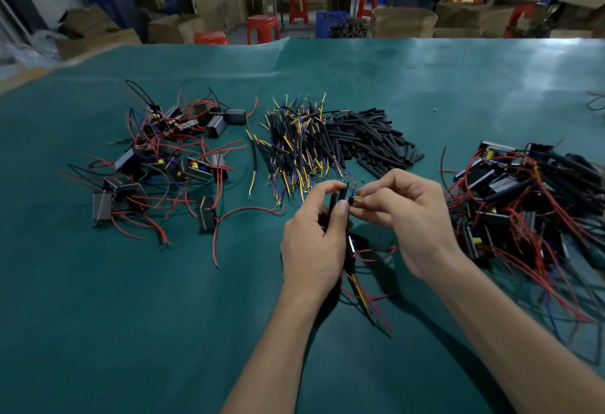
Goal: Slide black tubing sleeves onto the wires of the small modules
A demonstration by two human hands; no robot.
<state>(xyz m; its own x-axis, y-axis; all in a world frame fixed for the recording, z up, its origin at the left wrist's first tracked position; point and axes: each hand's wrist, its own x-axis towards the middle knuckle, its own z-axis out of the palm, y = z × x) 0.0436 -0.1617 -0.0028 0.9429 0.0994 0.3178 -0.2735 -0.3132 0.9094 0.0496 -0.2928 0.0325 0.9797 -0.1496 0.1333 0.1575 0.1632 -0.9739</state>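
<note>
Where left hand [312,243] pinches: sleeves [337,201] upright.

Module [355,246] mostly hidden behind left hand [311,243]; bg blurred.

Both forearms reach forward, left hand [314,237] and right hand [409,217] close together, fingers curled.

Table cover [163,315]: green sheet, looks like vinyl or coated cloth, dull sheen, creased at 12 o'clock. Loose black sleeves [373,138] at 12–1 o'clock: matt, rubbery-looking tubing. Modules [157,158] at 10 o'clock: glossy dark casings (plastic, probably), some faces reflecting light. Red wires [242,212]: smooth plastic insulation. Stools [263,28] far back: glossy red plastic. Boxes [404,22]: plain brown cardboard.
</note>
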